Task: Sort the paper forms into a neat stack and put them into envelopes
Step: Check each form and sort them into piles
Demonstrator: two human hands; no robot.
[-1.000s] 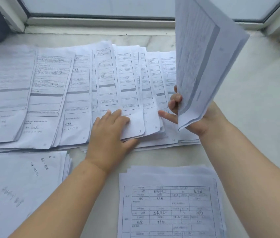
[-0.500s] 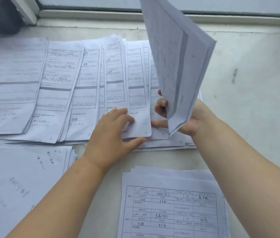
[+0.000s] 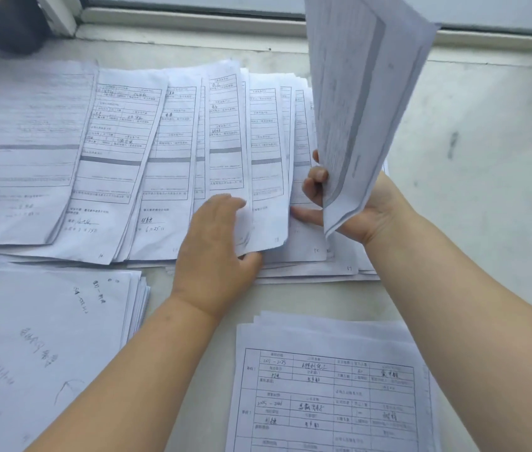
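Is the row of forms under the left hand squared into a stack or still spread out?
Spread out. The forms lie fanned in overlapping columns across the sill; the left hand grips one sheet's lower edge.

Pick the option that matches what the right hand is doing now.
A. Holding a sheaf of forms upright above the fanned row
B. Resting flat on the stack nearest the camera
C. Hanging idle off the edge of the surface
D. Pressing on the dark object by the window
A: the right hand grips the lower end of a sheaf of forms raised on end over the fanned row of forms, while the left hand pinches one sheet there.
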